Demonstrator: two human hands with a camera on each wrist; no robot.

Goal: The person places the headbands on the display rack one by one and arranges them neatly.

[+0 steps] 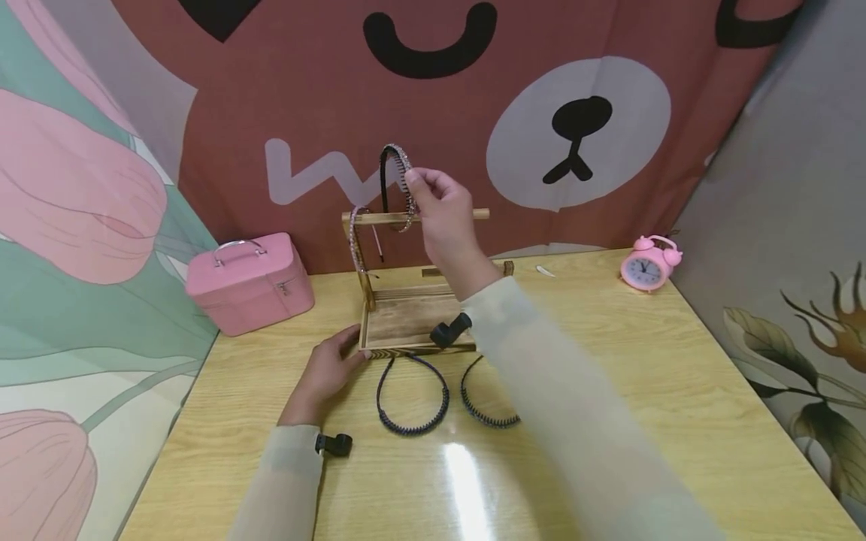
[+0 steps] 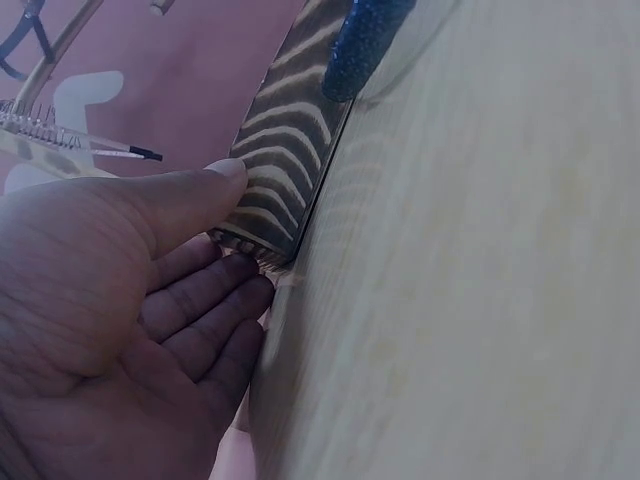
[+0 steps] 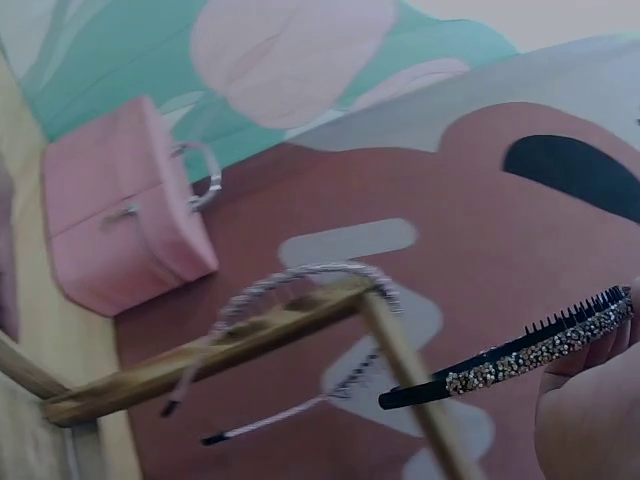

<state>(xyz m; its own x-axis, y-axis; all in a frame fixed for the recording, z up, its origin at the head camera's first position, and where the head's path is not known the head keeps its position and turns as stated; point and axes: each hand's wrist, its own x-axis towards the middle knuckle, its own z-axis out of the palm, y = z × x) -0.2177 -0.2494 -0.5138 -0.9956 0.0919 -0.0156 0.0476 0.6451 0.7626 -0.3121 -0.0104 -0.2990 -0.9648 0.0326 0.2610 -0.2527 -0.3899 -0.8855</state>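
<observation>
My right hand (image 1: 449,222) pinches a black toothed headband (image 1: 408,176) with a sparkly beaded outer band. That headband is raised over the top bar (image 1: 368,219) of a wooden headband stand (image 1: 399,323), and one side overlaps the bar in the head view. A pale beaded headband (image 3: 300,278) hangs on the bar near its left end. My left hand (image 1: 329,370) holds the stand's front left corner, thumb on the striped front board (image 2: 275,170), fingers along the side. Two dark headbands (image 1: 414,431) (image 1: 487,421) lie before the stand, the right one partly hidden by my sleeve.
A pink case (image 1: 250,289) with a handle stands left of the stand. At the right back of the wooden table (image 1: 676,421) is a pink alarm clock (image 1: 644,269). A small white piece (image 1: 545,271) lies behind the stand's right side. Patterned cloth hangs close behind.
</observation>
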